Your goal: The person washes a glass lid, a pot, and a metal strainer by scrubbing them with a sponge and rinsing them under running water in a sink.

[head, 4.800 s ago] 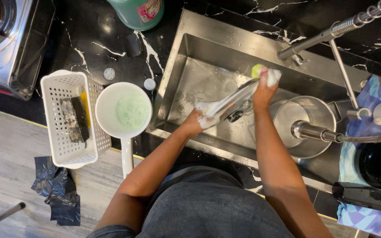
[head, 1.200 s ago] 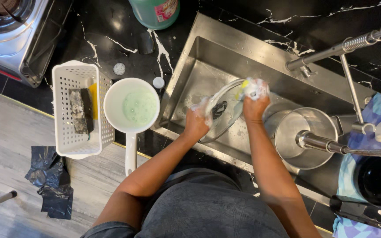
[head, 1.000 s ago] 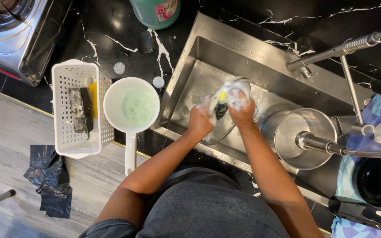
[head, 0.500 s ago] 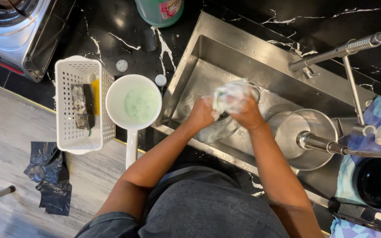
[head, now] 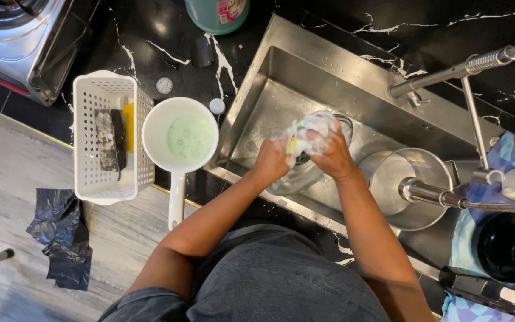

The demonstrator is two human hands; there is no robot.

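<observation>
Foamy sponge [head: 305, 128] and right hand [head: 329, 156] hide glass lid [head: 305, 173].

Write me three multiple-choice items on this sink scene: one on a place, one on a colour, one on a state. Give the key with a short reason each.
1. Where does the white basket stand?
A. in the sink
B. on the counter beside the white saucepan
C. on the stove

2. What colour is the liquid in the white saucepan?
A. pale green
B. red
C. black

3. What state are the hands in?
A. both idle on the counter
B. one on the tap
C. left hand and right hand together on a foamy sponge and glass lid over the sink

Key: B, the basket sits just beside the saucepan on the dark counter; A, the pan holds pale green liquid; C, both hands meet over the sink amid foam.
</observation>
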